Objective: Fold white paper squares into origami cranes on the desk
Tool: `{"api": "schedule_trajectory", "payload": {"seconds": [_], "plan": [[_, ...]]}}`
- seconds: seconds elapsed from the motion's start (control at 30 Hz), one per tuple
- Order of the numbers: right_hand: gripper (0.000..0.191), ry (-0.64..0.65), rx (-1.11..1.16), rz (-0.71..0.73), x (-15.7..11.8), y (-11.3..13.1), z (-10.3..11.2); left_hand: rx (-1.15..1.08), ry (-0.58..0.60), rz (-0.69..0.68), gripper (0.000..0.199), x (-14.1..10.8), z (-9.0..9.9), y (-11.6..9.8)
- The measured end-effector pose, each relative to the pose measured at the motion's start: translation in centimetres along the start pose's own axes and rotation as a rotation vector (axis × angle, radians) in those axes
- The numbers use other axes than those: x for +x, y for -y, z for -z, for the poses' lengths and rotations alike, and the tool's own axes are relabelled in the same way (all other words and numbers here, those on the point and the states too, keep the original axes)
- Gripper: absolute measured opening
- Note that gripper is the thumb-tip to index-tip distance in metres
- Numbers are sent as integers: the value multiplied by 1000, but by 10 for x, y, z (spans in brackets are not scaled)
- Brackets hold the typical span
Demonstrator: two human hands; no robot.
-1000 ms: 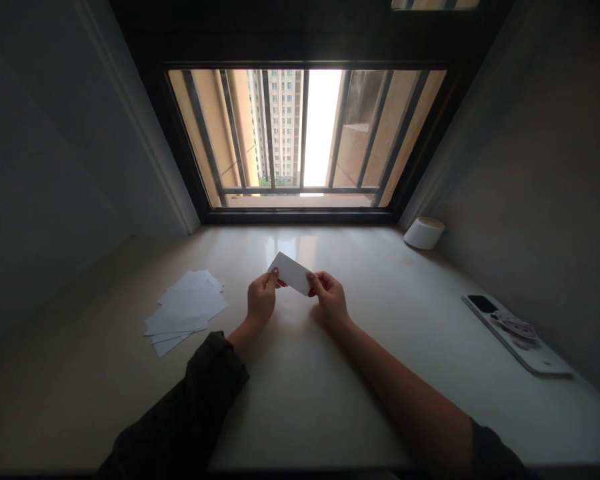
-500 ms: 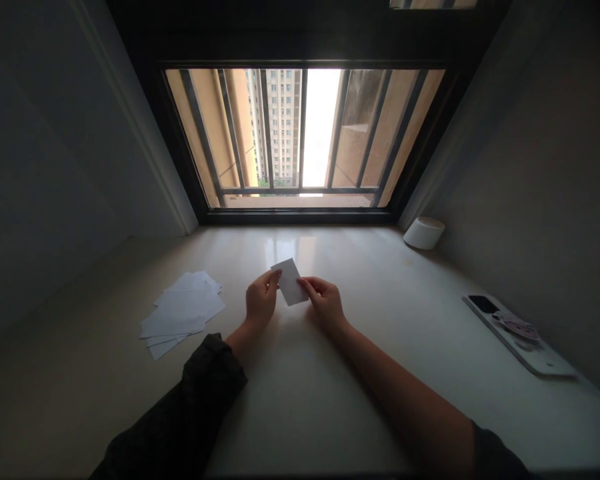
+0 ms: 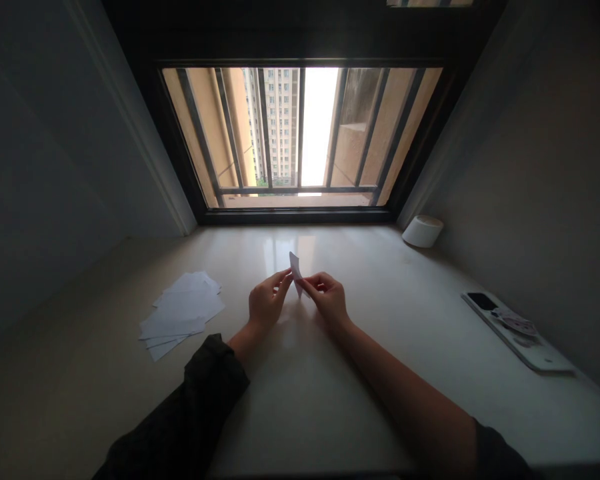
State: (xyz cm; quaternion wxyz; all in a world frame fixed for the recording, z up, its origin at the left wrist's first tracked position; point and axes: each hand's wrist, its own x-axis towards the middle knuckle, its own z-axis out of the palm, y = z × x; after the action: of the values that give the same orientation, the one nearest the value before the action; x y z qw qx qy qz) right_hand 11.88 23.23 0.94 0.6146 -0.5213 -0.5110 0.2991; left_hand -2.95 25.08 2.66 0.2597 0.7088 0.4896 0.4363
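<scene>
Here, my left hand [image 3: 267,300] and right hand [image 3: 327,298] sit close together, fingers pinching a thin white paper card [image 3: 295,272] edge-on above the smooth, pale stone counter [image 3: 300,407]. Flat rectangular sheets [image 3: 180,315] lie fanned to my left.

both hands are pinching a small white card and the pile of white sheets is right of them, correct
No: the pile of white sheets lies left of the hands, as the head view shows. The left hand and right hand do pinch the small white card.

White paper slip [image 3: 295,269] now nearly edge-on
</scene>
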Motion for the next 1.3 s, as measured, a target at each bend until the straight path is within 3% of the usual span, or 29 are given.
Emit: {"api": "schedule_trajectory", "payload": {"seconds": [0.17,0.3,0.53,0.67,0.87,0.97,1.17,1.3], "plan": [[32,130,141,-118,-1,1,-2,-136,98,-45,37,2,-1,3],[31,159,225,-156,0,1,-2,-170,97,-53,34,3,-2,4],[31,-85,322,-137,11,-8,5,82,-82,49,43,11,5,12],[32,-130,284,-149,15,-17,10,128,-63,26,44,17,11,17],[30,-42,332,-181,16,-17,11,-170,33,81,41,24,10,26],[38,4,383,-137,17,-14,11,-353,48,159,40,27,7,32],[22,137,327,-111,16,-9,14,-631,75,419,41,29,7,35],[32,237,375,-152,16,-8,17,-747,115,578,38,30,11,33]]}}
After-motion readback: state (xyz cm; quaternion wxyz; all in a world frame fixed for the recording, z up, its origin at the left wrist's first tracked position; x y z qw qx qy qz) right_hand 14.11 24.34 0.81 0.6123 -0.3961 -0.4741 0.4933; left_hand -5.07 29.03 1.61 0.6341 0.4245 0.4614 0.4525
